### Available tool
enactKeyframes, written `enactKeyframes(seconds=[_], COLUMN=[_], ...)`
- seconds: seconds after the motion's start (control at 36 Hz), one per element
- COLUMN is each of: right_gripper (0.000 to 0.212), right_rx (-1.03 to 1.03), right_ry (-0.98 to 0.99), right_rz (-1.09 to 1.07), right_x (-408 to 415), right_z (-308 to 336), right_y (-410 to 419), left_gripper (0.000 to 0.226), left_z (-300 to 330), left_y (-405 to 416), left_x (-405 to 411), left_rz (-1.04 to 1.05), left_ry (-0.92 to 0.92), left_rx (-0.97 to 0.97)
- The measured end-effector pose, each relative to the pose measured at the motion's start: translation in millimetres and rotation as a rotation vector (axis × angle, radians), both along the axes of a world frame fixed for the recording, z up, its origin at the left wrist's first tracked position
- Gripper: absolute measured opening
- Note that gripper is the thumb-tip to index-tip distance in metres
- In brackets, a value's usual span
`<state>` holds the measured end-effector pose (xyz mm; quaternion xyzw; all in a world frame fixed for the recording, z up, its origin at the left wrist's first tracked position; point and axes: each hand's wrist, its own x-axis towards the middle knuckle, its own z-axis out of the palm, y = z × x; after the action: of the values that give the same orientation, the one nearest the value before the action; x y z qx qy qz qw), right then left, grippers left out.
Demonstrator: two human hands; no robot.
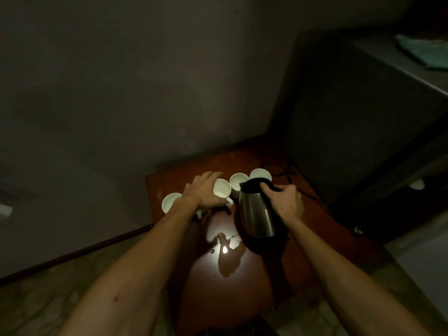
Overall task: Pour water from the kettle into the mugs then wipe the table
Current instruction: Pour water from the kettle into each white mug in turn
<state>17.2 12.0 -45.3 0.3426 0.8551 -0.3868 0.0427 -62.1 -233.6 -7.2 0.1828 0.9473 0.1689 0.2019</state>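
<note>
Several white mugs stand in a row on a small dark red table: one at the left, one in the middle, and two further right. My left hand rests against the middle mug, fingers around its side. My right hand grips the black handle of a steel kettle, which is tilted with its spout toward the mugs. A puddle of spilled water shines on the table in front of the kettle.
A dark cabinet rises right of the table, with a green cloth on its top. Black cables lie at the table's back right. A grey wall stands behind and floor surrounds the table.
</note>
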Motion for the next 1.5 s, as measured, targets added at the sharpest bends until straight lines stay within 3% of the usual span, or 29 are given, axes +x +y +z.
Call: enactKeyframes(seconds=[0.11, 0.19, 0.39, 0.47, 0.64, 0.86, 0.94, 1.11, 1.31, 1.36, 1.5], right_gripper=[0.104, 0.115, 0.108, 0.092, 0.103, 0.083, 0.094, 0.098, 0.065, 0.069, 0.102], right_rx=[-0.002, -0.003, 0.010, 0.021, 0.029, 0.035, 0.019, 0.025, 0.048, 0.054, 0.051], right_ry=[-0.004, 0.001, 0.002, -0.001, -0.001, 0.003, 0.011, 0.016, 0.023, 0.019, 0.013], right_rz=[-0.017, -0.018, -0.019, -0.009, -0.013, -0.014, -0.019, -0.028, -0.018, -0.021, -0.017], right_x=[2.1, 2.0, 3.2, 5.0, 3.1, 6.7, 7.1, 6.4, 8.5, 8.6, 1.8], right_z=[9.3, 7.7, 10.0, 17.1, 10.7, 27.0, 26.6, 17.3, 32.9, 31.7, 6.2], right_y=[-6.1, -5.0, -6.7, -10.7, -6.9, -14.7, -14.9, -10.5, -16.0, -16.7, -4.0], left_gripper=[0.095, 0.096, 0.094, 0.094, 0.095, 0.095, 0.100, 0.103, 0.102, 0.102, 0.102], left_z=[2.7, 5.0, 4.5, 3.4, 1.9, -0.4, -2.6, -6.6, -7.2, -6.9, -8.1], left_y=[1.8, 3.3, 5.3, 4.6, 2.6, 2.7, 1.7, -2.1, -1.9, -1.9, -2.2], left_x=[0.5, 0.6, 1.0, 0.9, 0.2, 0.7, 1.2, 0.4, 0.6, 0.9, -1.3], left_rz=[-0.003, -0.006, -0.005, -0.005, 0.004, -0.003, 0.004, 0.011, 0.016, 0.016, 0.009], left_ry=[-0.003, -0.010, -0.011, -0.004, 0.003, 0.015, 0.015, 0.014, 0.007, 0.008, 0.011], left_rx=[0.020, 0.027, 0.021, 0.018, 0.011, 0.008, 0.017, 0.017, 0.019, 0.014, 0.012])
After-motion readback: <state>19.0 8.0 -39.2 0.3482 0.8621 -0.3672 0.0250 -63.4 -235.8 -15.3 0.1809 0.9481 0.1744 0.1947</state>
